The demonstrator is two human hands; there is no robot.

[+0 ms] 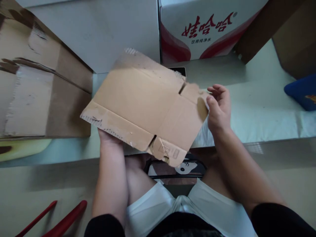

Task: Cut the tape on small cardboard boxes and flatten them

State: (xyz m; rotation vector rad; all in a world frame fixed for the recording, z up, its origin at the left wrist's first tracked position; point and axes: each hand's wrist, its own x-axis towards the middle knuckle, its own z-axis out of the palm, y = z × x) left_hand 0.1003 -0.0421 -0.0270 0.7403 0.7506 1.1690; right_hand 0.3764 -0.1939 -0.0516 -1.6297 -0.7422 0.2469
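A flattened piece of brown cardboard box, with torn edges, slots and folded flaps, is held tilted above the pale-covered table. My left hand supports it from below at the lower left edge; its fingers are hidden underneath. At the right edge is my right hand, with the thumb against the flap's rim and the fingers curled near the flap's corner. A dark, flat object shows partly from behind the cardboard's upper edge.
Brown cardboard boxes stand at the left. A white box and a white-and-red carton stand at the back. A blue item lies at the right. Red bars show at the lower left.
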